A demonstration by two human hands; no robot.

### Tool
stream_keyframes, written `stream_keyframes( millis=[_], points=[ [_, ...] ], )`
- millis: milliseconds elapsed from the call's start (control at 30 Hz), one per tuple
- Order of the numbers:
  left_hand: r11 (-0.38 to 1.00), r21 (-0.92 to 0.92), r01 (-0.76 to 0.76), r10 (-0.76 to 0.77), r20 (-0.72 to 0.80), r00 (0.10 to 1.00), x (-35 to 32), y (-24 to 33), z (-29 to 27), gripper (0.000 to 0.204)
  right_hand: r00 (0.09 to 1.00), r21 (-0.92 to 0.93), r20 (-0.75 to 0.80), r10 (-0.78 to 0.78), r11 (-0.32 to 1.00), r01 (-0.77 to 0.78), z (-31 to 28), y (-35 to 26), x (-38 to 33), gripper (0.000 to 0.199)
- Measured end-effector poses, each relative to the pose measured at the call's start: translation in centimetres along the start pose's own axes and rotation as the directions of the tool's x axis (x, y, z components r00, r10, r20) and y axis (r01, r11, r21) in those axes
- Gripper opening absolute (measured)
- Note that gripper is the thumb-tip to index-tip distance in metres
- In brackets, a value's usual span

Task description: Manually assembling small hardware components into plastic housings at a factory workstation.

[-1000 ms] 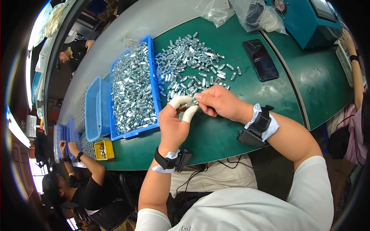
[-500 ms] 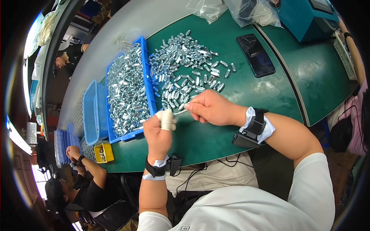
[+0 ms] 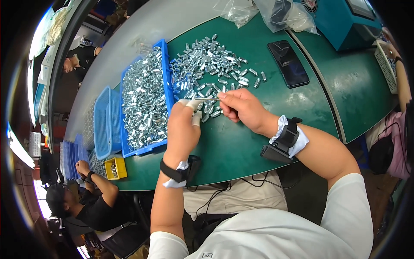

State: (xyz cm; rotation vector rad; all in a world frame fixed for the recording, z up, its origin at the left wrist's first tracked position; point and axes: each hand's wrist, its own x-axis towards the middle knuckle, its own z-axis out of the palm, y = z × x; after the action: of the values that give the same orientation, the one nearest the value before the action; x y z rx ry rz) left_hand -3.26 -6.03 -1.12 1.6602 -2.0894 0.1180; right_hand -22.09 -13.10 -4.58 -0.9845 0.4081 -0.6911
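Observation:
My right hand [image 3: 246, 108] pinches a thin metal rod [image 3: 208, 99] between thumb and fingers, its free end pointing left. White finger covers sit on fingertips of my left hand [image 3: 183, 125], which reaches over the edge of the loose pile. Its thumb and forefinger are apart, close to the rod's far end; whether they touch a piece is hard to see. Beyond both hands, small shiny hexagonal metal sleeves [image 3: 207, 62] lie scattered on the green table [image 3: 241, 153]. Many more fill a blue tray [image 3: 164, 73] beside my left hand.
A black phone [image 3: 288, 64] lies right of the pile. Clear plastic bags [image 3: 293, 17] and a teal machine [image 3: 340, 26] stand farther back. Left of the tray are a light-blue basket [image 3: 102, 125] and a yellow bin [image 3: 121, 168]. Another person [image 3: 97, 207] sits at the left.
Both hands have moved farther away toward the pile. My left fingers, earlier closed around the rod's end, are now apart over loose sleeves. More of the rod shows in my right hand.

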Motion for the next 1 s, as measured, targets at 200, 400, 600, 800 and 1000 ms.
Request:
stream_keyframes(
  millis=[200, 400, 600, 800, 1000],
  points=[
    [0.998, -0.062, 0.024, -0.020, 0.060, 0.998, 1.1, -0.9, 1.0, 0.023, 1.000, -0.018, 0.002, 0.017, 1.000, -0.017, -0.3, 0.2, 0.0, 0.042],
    [0.580, -0.676, 0.455, -0.390, 0.260, 0.883, -0.8, 0.1, -1.5, 0.013, 1.000, -0.253, 0.011, -0.013, 0.967, 0.016, -0.2, -0.3, -0.5, 0.042],
    [0.603, -0.701, 0.381, -0.317, 0.228, 0.921, -1.9, -0.7, -1.7, 0.013, 0.999, -0.307, 0.045, -0.018, 0.951, 0.031, -0.1, -0.7, -0.6, 0.042],
    [0.694, -0.636, 0.336, -0.263, 0.211, 0.942, -1.8, 0.0, -2.2, 0.010, 0.997, -0.426, 0.057, -0.042, 0.903, 0.062, 0.2, 0.0, -0.3, 0.042],
    [0.398, -0.725, 0.563, -0.389, 0.422, 0.819, -1.1, 2.0, -1.6, 0.010, 0.993, -0.524, 0.120, -0.008, 0.849, 0.070, 0.7, -0.4, -0.6, 0.041]
  ],
)
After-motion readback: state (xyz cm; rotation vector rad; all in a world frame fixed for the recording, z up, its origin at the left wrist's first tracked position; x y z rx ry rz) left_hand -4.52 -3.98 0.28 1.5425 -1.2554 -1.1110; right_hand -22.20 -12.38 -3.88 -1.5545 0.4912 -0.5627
